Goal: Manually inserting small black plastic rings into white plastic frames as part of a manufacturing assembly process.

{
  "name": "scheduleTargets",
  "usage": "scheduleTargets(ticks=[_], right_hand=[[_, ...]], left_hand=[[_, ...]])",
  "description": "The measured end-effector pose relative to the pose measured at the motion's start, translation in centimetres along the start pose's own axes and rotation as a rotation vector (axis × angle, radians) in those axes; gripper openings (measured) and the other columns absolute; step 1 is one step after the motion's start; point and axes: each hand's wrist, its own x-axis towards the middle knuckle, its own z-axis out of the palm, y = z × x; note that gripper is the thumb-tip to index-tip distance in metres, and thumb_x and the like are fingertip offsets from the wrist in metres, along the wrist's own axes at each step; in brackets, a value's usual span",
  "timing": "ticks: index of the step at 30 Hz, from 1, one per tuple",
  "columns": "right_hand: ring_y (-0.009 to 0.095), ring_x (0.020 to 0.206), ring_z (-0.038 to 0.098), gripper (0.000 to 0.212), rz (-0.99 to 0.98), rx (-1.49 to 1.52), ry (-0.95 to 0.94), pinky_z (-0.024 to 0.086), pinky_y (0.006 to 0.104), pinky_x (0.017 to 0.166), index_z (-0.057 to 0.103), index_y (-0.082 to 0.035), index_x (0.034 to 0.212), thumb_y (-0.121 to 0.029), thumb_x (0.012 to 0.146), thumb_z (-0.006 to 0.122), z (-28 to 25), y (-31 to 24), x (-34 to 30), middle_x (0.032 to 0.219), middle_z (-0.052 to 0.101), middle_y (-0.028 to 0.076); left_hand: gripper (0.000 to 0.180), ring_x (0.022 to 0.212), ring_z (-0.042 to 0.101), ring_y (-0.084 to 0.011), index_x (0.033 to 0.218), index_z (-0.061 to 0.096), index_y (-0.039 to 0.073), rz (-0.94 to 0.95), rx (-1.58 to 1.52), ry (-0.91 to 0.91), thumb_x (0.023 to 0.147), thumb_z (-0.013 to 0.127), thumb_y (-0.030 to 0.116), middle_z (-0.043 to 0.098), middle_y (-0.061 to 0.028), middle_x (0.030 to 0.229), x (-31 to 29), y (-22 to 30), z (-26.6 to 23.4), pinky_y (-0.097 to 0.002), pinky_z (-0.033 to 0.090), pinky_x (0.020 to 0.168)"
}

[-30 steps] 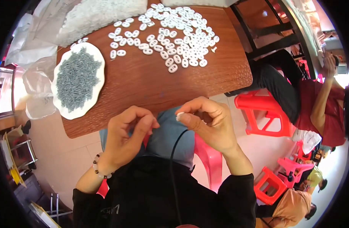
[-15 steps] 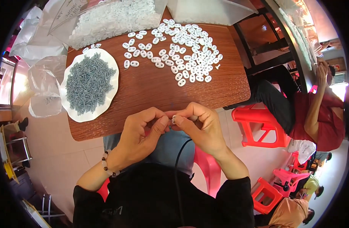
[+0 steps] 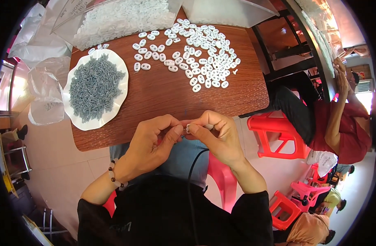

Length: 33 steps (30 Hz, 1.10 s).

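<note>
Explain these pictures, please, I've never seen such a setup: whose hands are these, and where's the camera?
There's no machine here: you see a person's own bare left hand and right hand. The view comes from a fisheye camera worn on the head, looking down, so straight edges bend near the rim. On the brown table lie many white oval pieces, beside a wavy-edged white plate heaped with small grey pieces. The right hand has a small white piece in its grip. The left hand is pinched close beside it; whether it holds anything is unclear.

A brown table (image 3: pixel 155 98) carries a plate (image 3: pixel 75 115) and white oval pieces (image 3: pixel 194 65)
</note>
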Motion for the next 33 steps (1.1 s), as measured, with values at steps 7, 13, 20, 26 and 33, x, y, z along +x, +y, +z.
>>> scheduleTargets(ticks=[7,13,20,26,33], right_hand=[[0.008,0.081,0.063,0.008,0.001,-0.029,-0.022,0.052,0.0217,0.072,0.062,0.003,0.091,-0.004,0.093,0.058,-0.3,0.4,-0.1,0.089,0.069,0.009],[0.005,0.077,0.061,0.007,0.052,-0.115,-0.020,0.049,0.0191,0.068,0.063,0.003,0.089,-0.003,0.091,0.060,-0.3,0.6,-0.1,0.088,0.069,0.007],[0.006,0.077,0.060,0.007,-0.052,-0.039,0.054,0.049,0.0204,0.068,0.063,0.003,0.087,-0.003,0.090,0.061,0.1,1.6,0.0,0.088,0.069,0.007],[0.007,0.081,0.063,0.004,-0.126,-0.057,0.129,0.051,0.0227,0.073,0.062,0.003,0.088,-0.001,0.090,0.061,0.8,2.4,-0.2,0.091,0.070,0.010],[0.008,0.080,0.064,0.004,-0.177,-0.214,0.141,0.052,0.0242,0.072,0.061,0.003,0.086,0.000,0.088,0.062,1.0,2.6,-0.2,0.090,0.071,0.011]], left_hand=[[0.008,0.066,0.059,-0.0134,0.087,0.059,-0.001,0.012,0.057,-0.047,0.091,0.056,0.005,0.061,-0.0081,0.073,0.1,-0.4,-0.3,-0.0257,0.045,0.058],[0.008,0.065,0.059,-0.0146,0.086,0.059,-0.001,0.022,0.116,-0.044,0.091,0.057,0.005,0.061,-0.0092,0.072,0.1,-0.7,-0.4,-0.0267,0.045,0.057],[0.007,0.066,0.061,-0.0138,0.091,0.064,-0.003,0.045,0.058,0.020,0.089,0.058,0.001,0.064,-0.0097,0.075,0.2,-1.1,0.4,-0.0255,0.047,0.057],[0.007,0.066,0.062,-0.0143,0.091,0.064,-0.003,0.101,0.113,0.054,0.089,0.058,0.001,0.065,-0.0108,0.075,0.2,-1.3,0.6,-0.0253,0.047,0.057],[0.007,0.059,0.057,-0.0138,0.088,0.063,-0.002,0.105,0.168,0.071,0.089,0.059,0.003,0.061,-0.0097,0.069,0.1,-1.7,0.5,-0.0252,0.042,0.052]])
